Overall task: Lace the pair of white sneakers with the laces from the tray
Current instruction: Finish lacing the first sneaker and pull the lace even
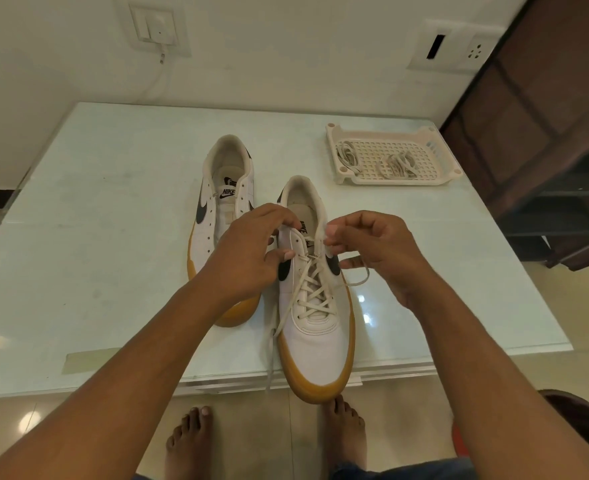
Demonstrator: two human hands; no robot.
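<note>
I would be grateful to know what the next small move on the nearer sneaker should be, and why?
Probably feed the end of the lace pinched in the right hand through the next empty eyelet of the nearer sneaker, while the left hand steadies its upper. The crossings stop short of the top eyelets, so that shoe is not finished.

The left hand [248, 251], gripping the near sneaker [317, 341], hides its upper left eyelets. Hand and forearm also cover the midsection and part of the toe of the far sneaker [223, 188]. The end of the lace [314, 294] pinched by the right hand [372, 247] is concealed between the fingertips. The loose laces [395, 164] in the tray [400, 181] are tangled: count indeterminable. Both forearms run off the lower edge, and the brown cabinet [546, 133] off the right.
</note>
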